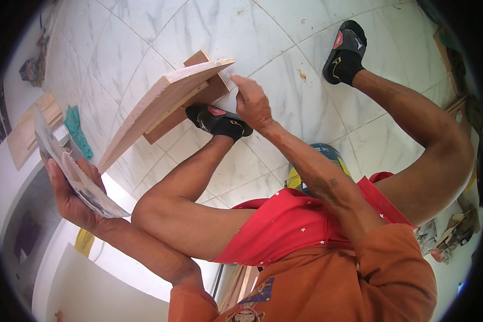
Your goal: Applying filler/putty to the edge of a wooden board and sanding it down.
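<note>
At the left, my left hand (71, 196) grips a thin, flat grey sheet (94, 189) from below. Whitish paste is smeared over the sheet's face, which is tilted steeply. My right hand (253, 103) is curled with its index finger reaching forward, just right of a wooden board's far end. What lies within its curled fingers is hidden. The wooden board (169, 96) leans at a slant, its long edge coated pale pinkish white. Beneath it are brown wooden pieces (212, 91), beside my slippered foot.
A blue and yellow bucket (327, 155) stands between my legs. A teal cloth or glove (77, 131) lies beside a light wooden panel (32, 129) at the left. Scraps and crumpled packaging (451, 233) are at the right. Marble-patterned tiles (220, 29) cover the floor.
</note>
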Available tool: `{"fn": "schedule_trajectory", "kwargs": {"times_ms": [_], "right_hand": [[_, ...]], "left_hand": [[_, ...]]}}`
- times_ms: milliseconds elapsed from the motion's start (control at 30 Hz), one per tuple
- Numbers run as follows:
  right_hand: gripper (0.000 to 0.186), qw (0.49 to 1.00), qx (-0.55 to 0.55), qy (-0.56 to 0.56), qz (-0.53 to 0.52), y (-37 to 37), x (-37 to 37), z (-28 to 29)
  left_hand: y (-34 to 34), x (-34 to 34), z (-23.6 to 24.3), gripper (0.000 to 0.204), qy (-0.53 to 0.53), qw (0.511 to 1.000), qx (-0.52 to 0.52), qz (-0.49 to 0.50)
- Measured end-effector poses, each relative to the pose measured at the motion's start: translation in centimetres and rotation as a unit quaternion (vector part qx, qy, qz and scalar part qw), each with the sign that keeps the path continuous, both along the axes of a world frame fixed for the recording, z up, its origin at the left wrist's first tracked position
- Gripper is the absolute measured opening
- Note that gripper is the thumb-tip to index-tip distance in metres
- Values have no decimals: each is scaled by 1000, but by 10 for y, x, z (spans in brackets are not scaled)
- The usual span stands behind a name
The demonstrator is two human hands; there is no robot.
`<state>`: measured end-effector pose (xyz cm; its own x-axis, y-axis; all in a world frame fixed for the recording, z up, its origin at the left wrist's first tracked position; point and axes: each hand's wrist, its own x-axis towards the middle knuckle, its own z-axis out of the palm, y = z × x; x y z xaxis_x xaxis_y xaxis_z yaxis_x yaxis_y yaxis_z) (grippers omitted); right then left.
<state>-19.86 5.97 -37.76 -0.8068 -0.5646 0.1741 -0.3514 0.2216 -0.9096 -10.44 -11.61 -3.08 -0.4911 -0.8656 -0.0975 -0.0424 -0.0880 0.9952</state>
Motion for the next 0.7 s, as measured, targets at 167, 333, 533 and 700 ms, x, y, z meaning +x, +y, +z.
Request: {"fn": "schedule_trajectory", "kwargs": {"times_ms": [167,333,533,700], "right_hand": [[39,996,32,-81,-10,-10,-42,5],[38,981,70,-173,51,-19,-60,16],[38,991,-44,-101,72,-5,-57,9],[37,994,-49,-81,62,5,-56,-2]], "left_hand": [[-2,3,-4,23,18,1000,6,-23],[-4,2,-3,24,5,1000,12,-19],[1,-2,-2,24,-11,1000,-3,23],[-4,2,-1,23,-1,1000,6,-24]]}}
